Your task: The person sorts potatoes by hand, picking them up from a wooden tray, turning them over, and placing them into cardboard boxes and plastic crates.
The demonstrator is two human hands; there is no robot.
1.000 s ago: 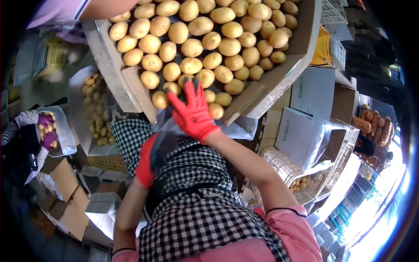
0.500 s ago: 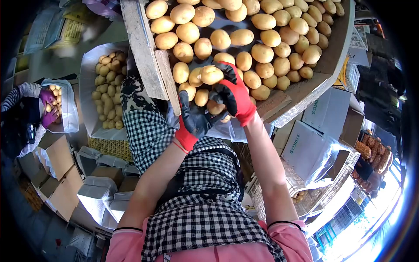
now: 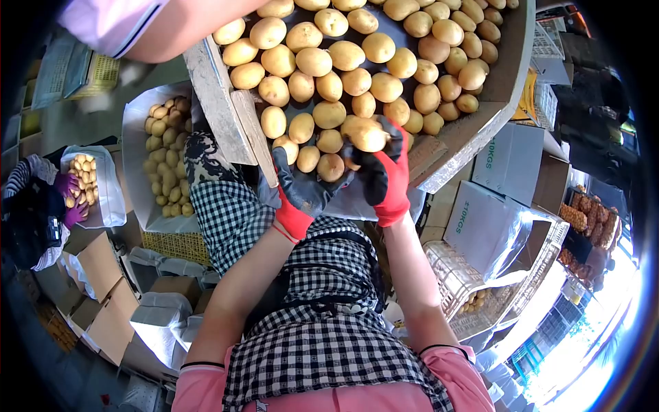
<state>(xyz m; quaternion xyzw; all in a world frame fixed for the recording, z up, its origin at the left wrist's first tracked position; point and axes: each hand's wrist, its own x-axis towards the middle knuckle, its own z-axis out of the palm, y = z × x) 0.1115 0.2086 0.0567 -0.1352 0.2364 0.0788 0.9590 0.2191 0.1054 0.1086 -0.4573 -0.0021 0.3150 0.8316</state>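
Many yellow potatoes [image 3: 314, 62] lie on a dark table with wooden edge boards [image 3: 220, 103]. My right hand [image 3: 386, 168], in a red and black glove, has its fingers wrapped round a potato [image 3: 367, 134] near the table's front opening. My left hand [image 3: 302, 192], gloved the same way, is low at the opening with its palm up and fingers apart. A brown-yellow potato [image 3: 331, 167] rests just above its fingers. Both hands are close together, in front of my checked apron [image 3: 302, 323].
A lined crate of potatoes [image 3: 165, 158] stands left. Beyond it, a person in purple gloves handles potatoes in a lined container [image 3: 103, 199]. Another person's bare arm [image 3: 192, 27] reaches over the top left. White cartons [image 3: 484, 226] and a plastic crate [image 3: 449, 275] are at right.
My right hand has moved slightly right and down with a potato in it. Another person's arm has come in at the top left. Potatoes on the table have shifted, and the camera view has moved slightly.
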